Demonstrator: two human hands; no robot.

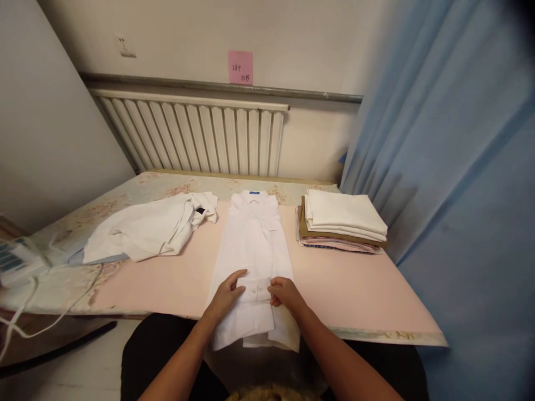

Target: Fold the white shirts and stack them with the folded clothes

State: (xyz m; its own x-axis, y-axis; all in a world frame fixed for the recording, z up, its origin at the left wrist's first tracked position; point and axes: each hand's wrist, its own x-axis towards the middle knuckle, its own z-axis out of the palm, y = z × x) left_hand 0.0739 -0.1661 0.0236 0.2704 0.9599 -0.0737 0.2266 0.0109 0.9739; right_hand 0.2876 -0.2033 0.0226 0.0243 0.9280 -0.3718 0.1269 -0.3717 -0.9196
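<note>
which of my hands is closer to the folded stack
Right. Your right hand is nearer you and left of the folded stack, at the shirt cuff's right end; your left hand is farther off, at its left end.

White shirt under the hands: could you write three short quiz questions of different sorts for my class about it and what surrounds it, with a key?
1. Multiple choice: the left hand and the right hand are nearest to which of these on the white shirt?
A) the collar
B) the bottom hem
C) the blue neck label

2. True or false: the pile of folded cloth lies to the right of the shirt, as the person sees it.

3. Short answer: what hangs at the right side of the picture, beside the table?

Key: 1. B; 2. True; 3. A blue curtain.
</note>
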